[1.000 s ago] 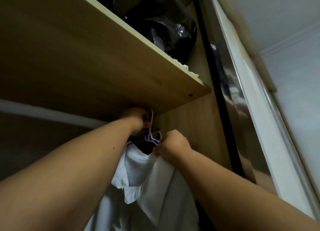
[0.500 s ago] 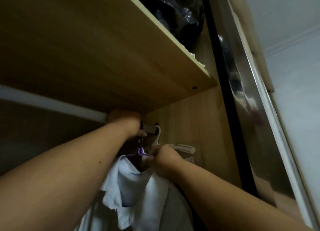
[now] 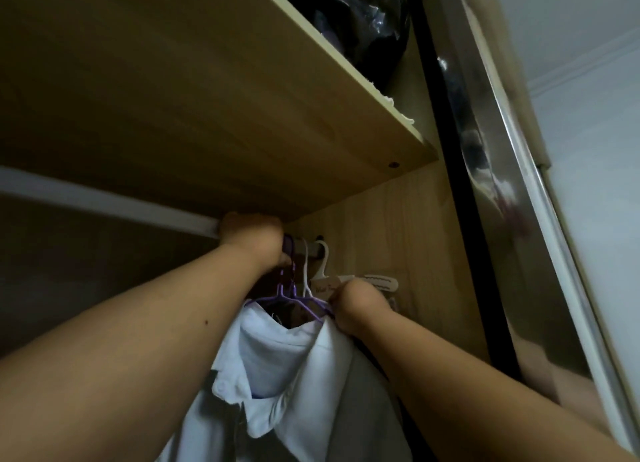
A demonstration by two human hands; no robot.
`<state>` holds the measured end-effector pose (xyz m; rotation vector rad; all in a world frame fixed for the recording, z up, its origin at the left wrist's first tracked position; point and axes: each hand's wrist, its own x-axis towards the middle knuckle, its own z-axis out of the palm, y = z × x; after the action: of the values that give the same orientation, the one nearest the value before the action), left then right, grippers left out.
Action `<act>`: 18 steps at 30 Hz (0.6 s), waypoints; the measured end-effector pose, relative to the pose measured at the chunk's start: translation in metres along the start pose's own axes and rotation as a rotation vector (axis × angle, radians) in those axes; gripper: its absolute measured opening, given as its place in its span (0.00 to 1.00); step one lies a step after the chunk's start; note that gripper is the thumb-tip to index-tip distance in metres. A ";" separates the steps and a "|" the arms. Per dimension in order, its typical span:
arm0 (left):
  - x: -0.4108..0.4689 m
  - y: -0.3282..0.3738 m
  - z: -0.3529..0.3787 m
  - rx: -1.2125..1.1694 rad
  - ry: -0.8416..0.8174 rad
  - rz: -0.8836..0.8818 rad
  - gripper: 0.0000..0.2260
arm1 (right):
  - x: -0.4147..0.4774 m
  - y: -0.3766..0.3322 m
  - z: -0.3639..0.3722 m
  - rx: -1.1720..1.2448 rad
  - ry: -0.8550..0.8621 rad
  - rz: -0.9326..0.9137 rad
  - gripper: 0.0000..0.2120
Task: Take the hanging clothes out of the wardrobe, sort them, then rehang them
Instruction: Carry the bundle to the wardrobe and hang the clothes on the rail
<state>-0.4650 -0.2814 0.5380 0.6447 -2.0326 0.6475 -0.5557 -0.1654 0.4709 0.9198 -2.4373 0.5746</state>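
Observation:
A white collared shirt (image 3: 284, 364) hangs on a purple hanger (image 3: 294, 300) under the wardrobe's pale rail (image 3: 104, 202). My left hand (image 3: 254, 234) is up at the rail, its fingers closed around the purple hook where it sits on the rail. My right hand (image 3: 356, 305) grips the hanger's right arm together with the shirt's shoulder. Just right of the purple hook, a white hanger (image 3: 323, 264) and a second white hook hang on the rail's end. What they carry is hidden behind my right hand.
A wooden shelf (image 3: 242, 115) runs close above the rail. Black plastic bags (image 3: 360, 18) sit on top of it. The wardrobe's wooden side wall (image 3: 415, 253) stands right behind the hangers. A black frame and a shiny sliding door (image 3: 502, 219) rise at the right.
The view has dropped and moved closer to the rail. My right hand has slid right along the hanger, baring its purple arms. The white hangers beside it have come into sight.

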 end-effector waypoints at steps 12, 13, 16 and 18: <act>-0.046 -0.017 -0.006 -0.121 0.063 0.072 0.28 | -0.060 0.006 -0.013 0.248 0.173 -0.134 0.31; -0.058 -0.012 -0.006 -0.225 0.080 0.087 0.29 | -0.068 0.005 -0.014 0.246 0.222 -0.142 0.33; -0.105 0.015 -0.008 -0.441 0.074 0.139 0.31 | -0.101 0.006 -0.015 0.197 0.361 -0.182 0.37; -0.141 0.033 -0.014 -0.533 0.052 0.197 0.32 | -0.129 0.009 -0.017 0.084 0.424 -0.227 0.38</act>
<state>-0.4111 -0.2209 0.4177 0.1150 -2.1113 0.2056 -0.4719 -0.0860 0.4108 0.9780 -1.9164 0.7112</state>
